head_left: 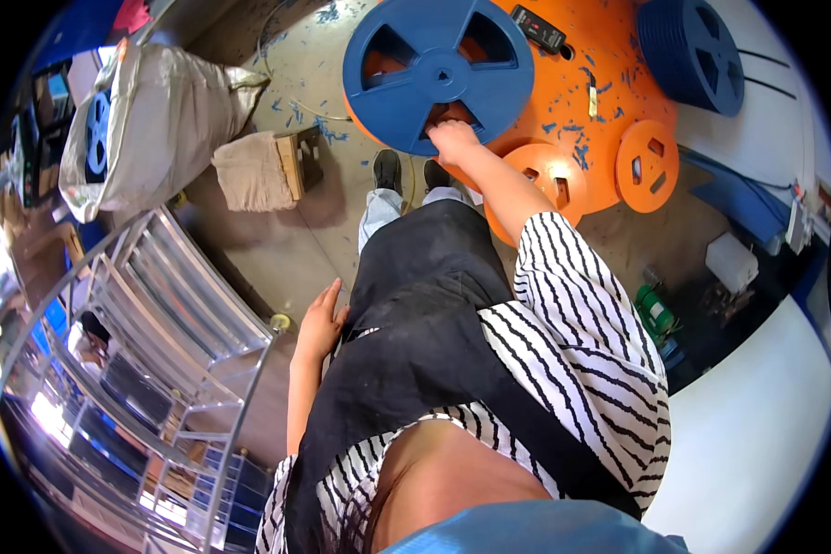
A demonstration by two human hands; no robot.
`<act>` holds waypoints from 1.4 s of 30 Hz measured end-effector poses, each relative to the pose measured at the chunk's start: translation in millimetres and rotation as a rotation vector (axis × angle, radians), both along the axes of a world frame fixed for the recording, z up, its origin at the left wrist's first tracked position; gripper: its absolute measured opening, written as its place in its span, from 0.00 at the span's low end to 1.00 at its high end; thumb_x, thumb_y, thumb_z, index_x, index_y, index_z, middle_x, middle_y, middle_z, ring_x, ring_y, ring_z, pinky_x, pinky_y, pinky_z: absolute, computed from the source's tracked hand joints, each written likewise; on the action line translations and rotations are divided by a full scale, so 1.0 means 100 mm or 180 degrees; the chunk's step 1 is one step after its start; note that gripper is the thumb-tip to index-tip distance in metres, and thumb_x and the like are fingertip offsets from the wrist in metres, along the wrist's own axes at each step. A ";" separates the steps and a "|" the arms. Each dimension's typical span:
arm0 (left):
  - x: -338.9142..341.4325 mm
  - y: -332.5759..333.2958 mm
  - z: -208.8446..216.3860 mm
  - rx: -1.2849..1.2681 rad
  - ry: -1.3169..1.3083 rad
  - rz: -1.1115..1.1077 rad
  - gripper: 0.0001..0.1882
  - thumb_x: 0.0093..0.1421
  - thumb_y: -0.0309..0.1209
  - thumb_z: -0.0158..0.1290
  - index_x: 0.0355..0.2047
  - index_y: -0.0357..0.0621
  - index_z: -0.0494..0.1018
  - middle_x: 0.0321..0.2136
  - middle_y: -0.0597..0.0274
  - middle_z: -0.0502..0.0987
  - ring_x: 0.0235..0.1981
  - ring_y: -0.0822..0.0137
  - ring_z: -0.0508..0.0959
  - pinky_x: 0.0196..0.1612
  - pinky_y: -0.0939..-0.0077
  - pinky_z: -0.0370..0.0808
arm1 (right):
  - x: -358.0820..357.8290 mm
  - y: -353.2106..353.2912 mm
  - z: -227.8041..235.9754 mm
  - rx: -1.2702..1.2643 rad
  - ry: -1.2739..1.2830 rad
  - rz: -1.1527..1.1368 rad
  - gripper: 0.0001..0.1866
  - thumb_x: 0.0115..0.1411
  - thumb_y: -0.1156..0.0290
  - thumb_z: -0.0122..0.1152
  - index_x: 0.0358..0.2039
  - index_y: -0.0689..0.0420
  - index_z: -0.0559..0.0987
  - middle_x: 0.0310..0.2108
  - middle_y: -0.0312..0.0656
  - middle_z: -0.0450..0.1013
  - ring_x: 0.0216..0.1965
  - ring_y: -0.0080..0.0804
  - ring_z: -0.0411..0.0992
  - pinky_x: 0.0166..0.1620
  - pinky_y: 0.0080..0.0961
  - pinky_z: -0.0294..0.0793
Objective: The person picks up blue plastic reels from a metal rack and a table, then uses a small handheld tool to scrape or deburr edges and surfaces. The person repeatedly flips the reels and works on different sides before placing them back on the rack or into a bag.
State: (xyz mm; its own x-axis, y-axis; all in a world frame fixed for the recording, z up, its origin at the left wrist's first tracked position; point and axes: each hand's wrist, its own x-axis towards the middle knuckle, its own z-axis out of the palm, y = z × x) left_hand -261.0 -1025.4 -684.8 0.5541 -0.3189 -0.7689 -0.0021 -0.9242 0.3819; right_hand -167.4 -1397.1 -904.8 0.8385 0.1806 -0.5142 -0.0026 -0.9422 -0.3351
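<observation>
A large blue plastic reel flange (444, 76) with window-like cutouts lies over the left part of the orange table (609, 92). My right hand (454, 140) is closed on its near edge at the lower cutout; some fingers are hidden inside the opening. Low by my left side hangs my left hand (321, 323), its fingers stretched out and holding nothing. Two smaller orange discs (556, 171) (648, 166) with slots sit at the table's near edge. A stack of blue reel discs (691, 55) stands at the far right.
Blue plastic shavings litter the table and floor. On the table lie a black box-shaped device (538, 30) and a small yellow-handled tool (592, 100). To the left are a cloth-covered wooden stool (257, 173), a big white sack (162, 120) and a metal rack (171, 286). A green machine part (655, 309) sits at right.
</observation>
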 end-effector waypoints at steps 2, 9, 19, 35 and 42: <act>-0.13 -0.08 0.04 0.0017 -0.0008 0.0208 0.29 0.60 0.34 0.52 0.61 0.49 0.60 0.57 0.48 0.67 0.57 0.49 0.67 0.57 0.63 0.66 | 0.02 0.01 0.01 0.0046 0.0047 -0.0039 0.23 0.43 0.70 0.68 0.42 0.57 0.75 0.39 0.48 0.74 0.44 0.47 0.73 0.46 0.39 0.74; -0.56 -0.06 0.13 0.0099 -0.0219 0.0548 0.29 0.59 0.33 0.52 0.61 0.49 0.60 0.57 0.48 0.67 0.58 0.50 0.66 0.57 0.63 0.66 | 0.00 0.01 -0.06 0.0031 0.0136 -0.0054 0.17 0.45 0.72 0.63 0.39 0.57 0.76 0.41 0.49 0.74 0.45 0.49 0.73 0.47 0.41 0.74; -0.54 -0.11 -0.07 -0.0158 -0.0094 0.0269 0.29 0.59 0.32 0.53 0.61 0.50 0.61 0.54 0.46 0.69 0.55 0.48 0.68 0.55 0.61 0.67 | -0.74 -0.03 0.87 0.0550 -0.2056 -0.0883 0.35 0.42 0.63 0.72 0.51 0.57 0.70 0.53 0.45 0.66 0.60 0.47 0.59 0.61 0.45 0.56; 1.16 -3.05 -1.68 0.0172 -0.0549 -0.1904 0.32 0.40 0.42 0.65 0.43 0.39 0.68 0.44 0.50 0.74 0.52 0.52 0.72 0.52 0.64 0.71 | -0.79 0.31 -0.28 0.5285 -0.0381 -0.7236 0.20 0.64 0.49 0.46 0.45 0.51 0.73 0.43 0.33 0.73 0.44 0.27 0.70 0.43 0.27 0.71; 1.28 -2.95 -1.81 0.0212 -0.0431 -0.2258 0.31 0.43 0.43 0.64 0.47 0.42 0.71 0.47 0.48 0.74 0.51 0.53 0.73 0.52 0.64 0.72 | -0.86 0.26 -0.51 0.6341 -0.0050 -0.6765 0.17 0.65 0.52 0.45 0.42 0.52 0.72 0.38 0.37 0.72 0.42 0.30 0.70 0.45 0.28 0.71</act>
State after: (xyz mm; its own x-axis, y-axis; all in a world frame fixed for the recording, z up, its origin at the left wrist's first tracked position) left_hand -133.3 -1320.1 -866.0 0.3229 -0.5919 -0.7385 -0.6531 -0.7041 0.2788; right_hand -253.6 -1370.8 -955.7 0.4930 -0.2450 -0.8348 0.1817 0.9674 -0.1766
